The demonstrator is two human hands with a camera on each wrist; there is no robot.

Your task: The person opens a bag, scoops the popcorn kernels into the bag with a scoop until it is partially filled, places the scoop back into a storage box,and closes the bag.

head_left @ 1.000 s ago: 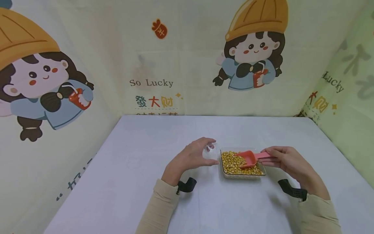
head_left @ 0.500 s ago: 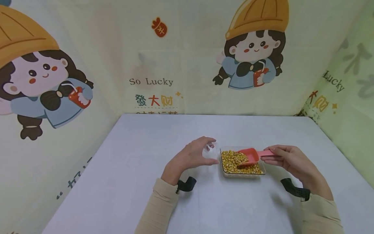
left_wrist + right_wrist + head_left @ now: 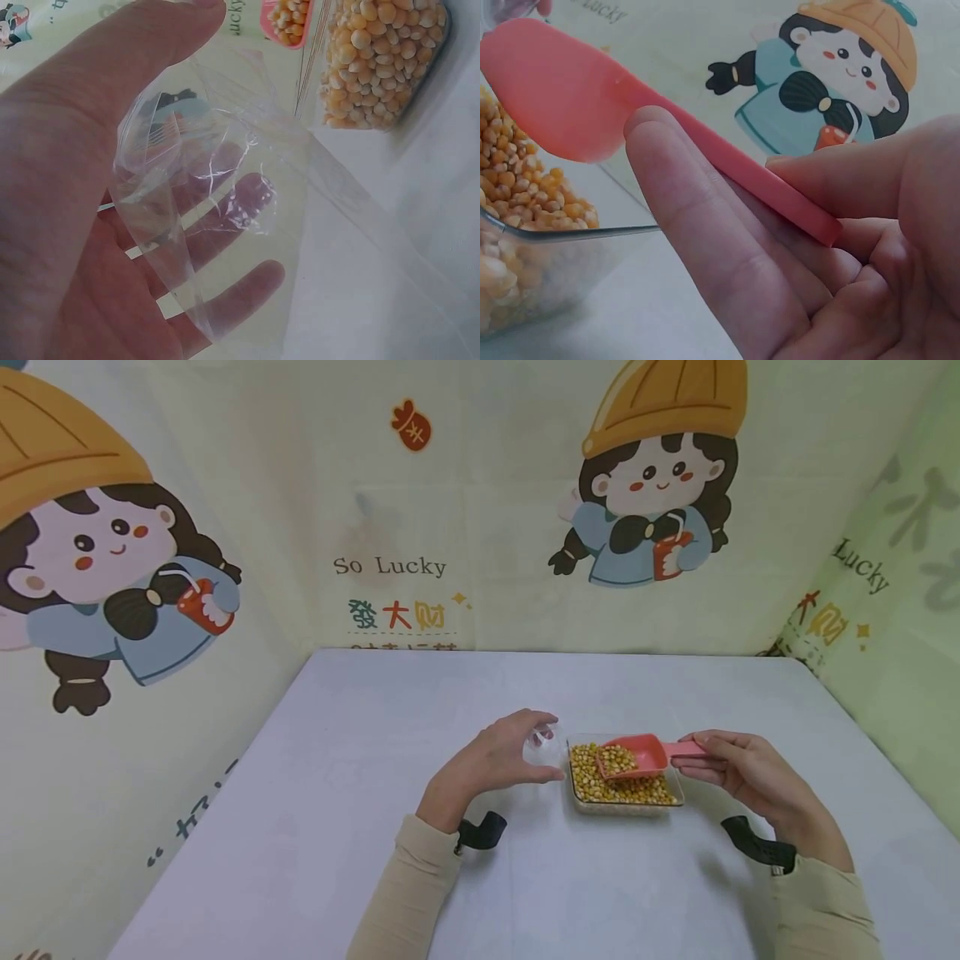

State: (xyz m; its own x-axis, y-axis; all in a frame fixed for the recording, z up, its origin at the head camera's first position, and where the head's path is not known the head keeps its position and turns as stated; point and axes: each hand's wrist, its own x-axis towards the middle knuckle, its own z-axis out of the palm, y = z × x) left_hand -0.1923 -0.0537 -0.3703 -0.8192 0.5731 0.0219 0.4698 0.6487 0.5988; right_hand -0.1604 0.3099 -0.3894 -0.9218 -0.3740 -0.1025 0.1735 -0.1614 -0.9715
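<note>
Head view: L hand (image 3: 498,756), thumb & fingers in a C, grasps clear bag (image 3: 545,748) beside tub (image 3: 622,811) on desk (image 3: 420,710); R hand (image 3: 750,772) pinches pink scoop (image 3: 651,756) by handle over tub, now raised w/ corn (image 3: 618,761), prev. dug in. L wrist: fingers apart behind plastic. R wrist: thumb & fingers on handle.

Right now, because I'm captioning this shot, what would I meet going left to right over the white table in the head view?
The person's bare left grip, clear thin-plastic bag, clear rectangular container of yellow corn kernels, the bare right grip.
</note>
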